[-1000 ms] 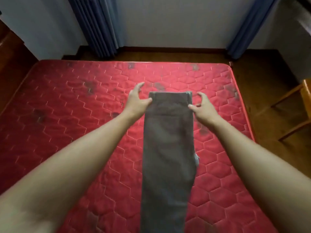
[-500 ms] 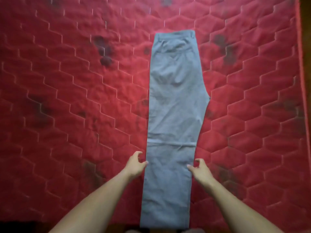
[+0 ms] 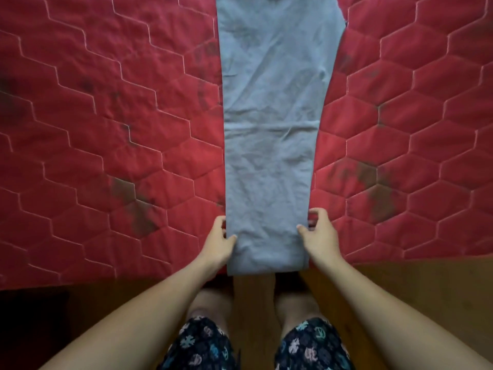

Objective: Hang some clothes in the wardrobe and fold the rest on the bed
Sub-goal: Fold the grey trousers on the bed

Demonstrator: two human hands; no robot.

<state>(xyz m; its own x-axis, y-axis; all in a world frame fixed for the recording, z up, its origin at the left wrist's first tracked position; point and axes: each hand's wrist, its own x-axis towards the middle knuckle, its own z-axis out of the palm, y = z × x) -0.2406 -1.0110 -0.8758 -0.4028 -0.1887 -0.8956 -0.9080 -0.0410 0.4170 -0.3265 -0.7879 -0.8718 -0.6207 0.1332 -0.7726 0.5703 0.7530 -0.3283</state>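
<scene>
As hands (image 3: 217, 243) (image 3: 321, 233) pinch its edges, trousers (image 3: 269, 156) between them, flat on mattress (image 3: 106, 129)

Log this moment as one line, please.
trousers flat on mattress | left hand pinches leg edge | right hand pinches leg edge

We record the left arm (image 3: 138, 311) and right arm (image 3: 373, 303) bare along their whole visible length, the left hand (image 3: 217, 243) and right hand (image 3: 321, 235) likewise bare. We note dark navy shorts (image 3: 202, 345) printed with small motifs in teal, white and dull pink. The knees (image 3: 210, 303) below the hems are bare.
</scene>
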